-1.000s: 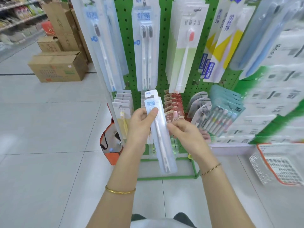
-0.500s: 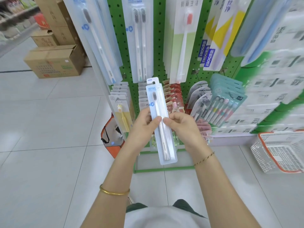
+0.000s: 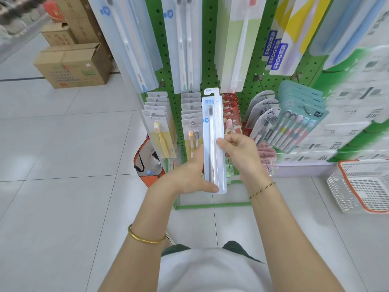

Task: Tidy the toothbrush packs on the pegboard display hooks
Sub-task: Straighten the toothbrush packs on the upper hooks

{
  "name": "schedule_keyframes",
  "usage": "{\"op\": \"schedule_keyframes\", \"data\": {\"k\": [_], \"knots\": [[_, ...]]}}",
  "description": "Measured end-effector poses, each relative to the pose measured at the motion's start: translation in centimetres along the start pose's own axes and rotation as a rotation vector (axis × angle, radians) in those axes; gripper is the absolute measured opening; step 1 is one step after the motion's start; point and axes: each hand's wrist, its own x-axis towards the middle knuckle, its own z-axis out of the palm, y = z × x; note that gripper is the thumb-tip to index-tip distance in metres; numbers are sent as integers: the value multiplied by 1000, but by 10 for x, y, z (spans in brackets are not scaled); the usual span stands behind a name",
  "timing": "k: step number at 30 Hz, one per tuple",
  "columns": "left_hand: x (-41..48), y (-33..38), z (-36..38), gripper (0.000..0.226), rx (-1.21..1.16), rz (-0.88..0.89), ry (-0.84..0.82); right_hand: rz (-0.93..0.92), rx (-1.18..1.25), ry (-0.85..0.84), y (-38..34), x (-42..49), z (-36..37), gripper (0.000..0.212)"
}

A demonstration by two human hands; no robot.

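I hold one pale blue toothbrush pack [image 3: 213,127] upright in front of the green pegboard [image 3: 210,60]. My left hand [image 3: 189,173] grips its lower end, thumb across the bottom front. My right hand [image 3: 242,152] pinches its right edge at mid-height. The pack's hang tab marked NEW sits just below the upper row of long packs [image 3: 183,45]. Behind it hang lower rows: yellow single-brush packs [image 3: 160,131], grey-backed packs [image 3: 190,114], red packs [image 3: 231,106] and teal multi-brush packs [image 3: 299,123].
Cardboard boxes [image 3: 71,66] stand on the tiled floor at the left. An orange bag [image 3: 147,165] leans by the rack's foot. A white and orange basket [image 3: 362,186] lies on the floor at the right. Blurred shelving fills the right edge.
The pack has risen and turned upright. My left hand slid from its top down to its bottom end. My right hand shifted to its right edge.
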Motion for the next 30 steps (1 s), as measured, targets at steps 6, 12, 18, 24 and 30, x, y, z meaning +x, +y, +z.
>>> {"op": "schedule_keyframes", "data": {"k": [6,12,18,24,30], "knots": [[1,1,5,121,28,42,132,4,-34,73,2,2,2,25],[4,3,7,100,-20,136,258,-8,-61,67,3,-3,5,21],[3,3,7,91,-143,138,297,-6,-5,16,1,-8,6,27],[0,5,7,89,-122,115,331,-7,-28,-14,-1,-8,10,23],[-4,5,4,66,-201,74,275,-3,-24,-29,1,-9,11,23]]}}
